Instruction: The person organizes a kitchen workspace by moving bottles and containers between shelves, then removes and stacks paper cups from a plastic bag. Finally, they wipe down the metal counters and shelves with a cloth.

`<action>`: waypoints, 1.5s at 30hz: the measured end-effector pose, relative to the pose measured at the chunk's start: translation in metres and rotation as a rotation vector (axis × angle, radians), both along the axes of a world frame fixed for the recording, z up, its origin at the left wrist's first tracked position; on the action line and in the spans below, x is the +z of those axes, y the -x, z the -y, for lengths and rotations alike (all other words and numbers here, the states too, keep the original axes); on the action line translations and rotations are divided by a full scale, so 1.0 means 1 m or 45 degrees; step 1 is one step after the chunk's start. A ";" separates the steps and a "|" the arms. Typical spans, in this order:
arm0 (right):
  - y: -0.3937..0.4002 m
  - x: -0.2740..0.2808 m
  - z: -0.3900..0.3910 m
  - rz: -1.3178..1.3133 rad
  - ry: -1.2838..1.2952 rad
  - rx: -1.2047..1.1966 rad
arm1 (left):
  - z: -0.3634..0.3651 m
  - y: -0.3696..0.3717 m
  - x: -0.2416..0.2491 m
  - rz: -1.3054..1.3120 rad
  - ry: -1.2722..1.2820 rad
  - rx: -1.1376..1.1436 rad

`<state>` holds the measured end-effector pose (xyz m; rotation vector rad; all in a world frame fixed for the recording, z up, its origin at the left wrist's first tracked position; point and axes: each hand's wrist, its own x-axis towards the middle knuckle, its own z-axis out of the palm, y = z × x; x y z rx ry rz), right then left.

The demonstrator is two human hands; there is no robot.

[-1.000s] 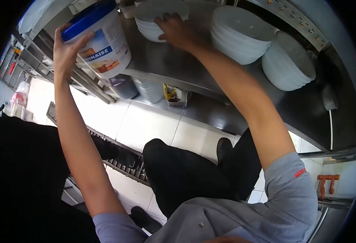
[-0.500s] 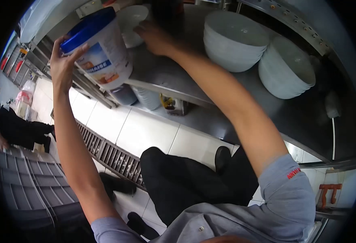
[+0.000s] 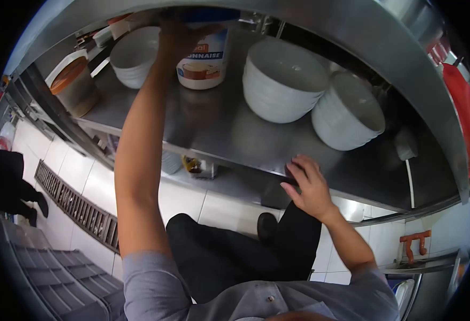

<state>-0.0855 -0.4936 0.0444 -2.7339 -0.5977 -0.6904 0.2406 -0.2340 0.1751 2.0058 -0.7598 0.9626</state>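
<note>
My left hand [image 3: 181, 37] grips the upper side of a white mayonnaise bucket [image 3: 203, 75] with a blue lid, just under the lid; shadow hides part of the fingers. The bucket sits upright at the back of the steel shelf [image 3: 208, 125]. To its left is a stack of white bowls [image 3: 133, 61]. My right hand [image 3: 311, 187] hovers at the shelf's front edge, its fingers apart and holding nothing. Beyond it are a large stack of white bowls [image 3: 280, 88] and a second, tilted stack [image 3: 347, 115].
A tub with an orange lid [image 3: 74, 88] is at the shelf's left end. A steel ledge [image 3: 320, 27] curves overhead. Below are a floor grate [image 3: 77, 206] and a grey crate [image 3: 66, 278]. Another person's dark-clothed legs [image 3: 16, 182] show at left.
The mayonnaise bucket has gone from the shelf's left front to its back, right of the small bowl stack. My right hand has left those bowls and come back to the front edge.
</note>
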 end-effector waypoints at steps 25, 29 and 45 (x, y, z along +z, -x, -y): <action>-0.001 0.012 -0.013 0.000 0.153 0.029 | -0.005 0.107 -0.065 -0.093 0.013 -0.262; -0.005 0.013 -0.012 -0.100 0.127 0.118 | -0.016 0.196 -0.036 -0.397 0.131 -0.485; -0.045 0.649 0.113 0.508 -0.301 -0.168 | -0.046 0.318 0.215 -1.365 0.473 -0.647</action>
